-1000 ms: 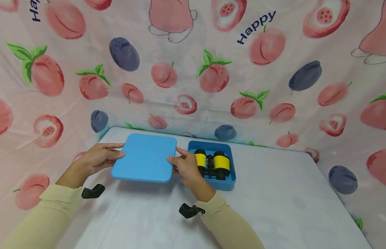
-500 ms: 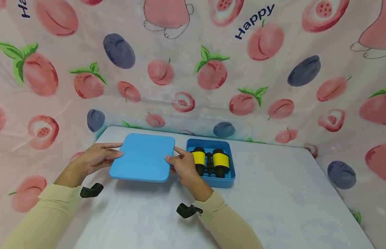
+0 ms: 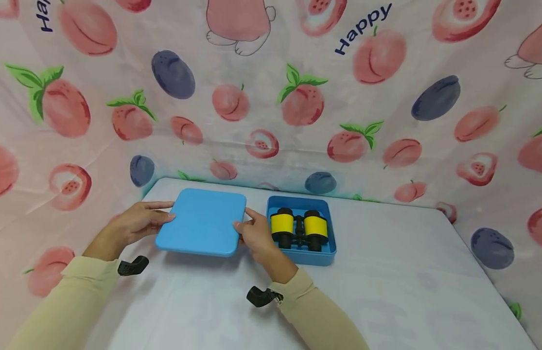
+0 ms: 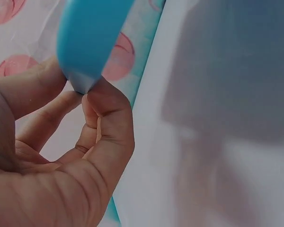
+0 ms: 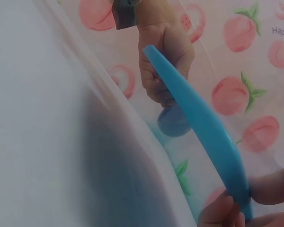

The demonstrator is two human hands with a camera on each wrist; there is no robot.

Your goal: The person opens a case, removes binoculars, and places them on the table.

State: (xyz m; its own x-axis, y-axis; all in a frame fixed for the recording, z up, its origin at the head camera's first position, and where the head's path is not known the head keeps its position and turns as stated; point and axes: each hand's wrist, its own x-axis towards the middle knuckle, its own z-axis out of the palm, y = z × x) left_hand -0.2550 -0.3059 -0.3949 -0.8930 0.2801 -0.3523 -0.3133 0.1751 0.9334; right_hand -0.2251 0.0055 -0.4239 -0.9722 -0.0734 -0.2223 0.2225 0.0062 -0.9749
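Note:
A flat, square blue lid (image 3: 202,222) with rounded corners is held up over the white table, and its shadow falls below it. My left hand (image 3: 132,224) pinches its left edge between thumb and fingers; in the left wrist view the fingertips (image 4: 106,97) meet at the lid's rim. On the opposite edge my right hand (image 3: 258,236) grips with its thumb on top and fingers beneath. Just right of that hand stands an uncovered blue box (image 3: 312,258). Yellow-and-black binoculars (image 3: 315,226) lie inside it.
The box and lid are over a white-covered table (image 3: 384,272). A peach-printed cloth (image 3: 271,97) rises behind the table and along its sides. Black wrist mounts (image 3: 132,266) stick out from both sleeves.
Both hands keep hold of the lid, which stays at about the same place. The right hand now covers less of the binoculars in the head view, which has shifted slightly.

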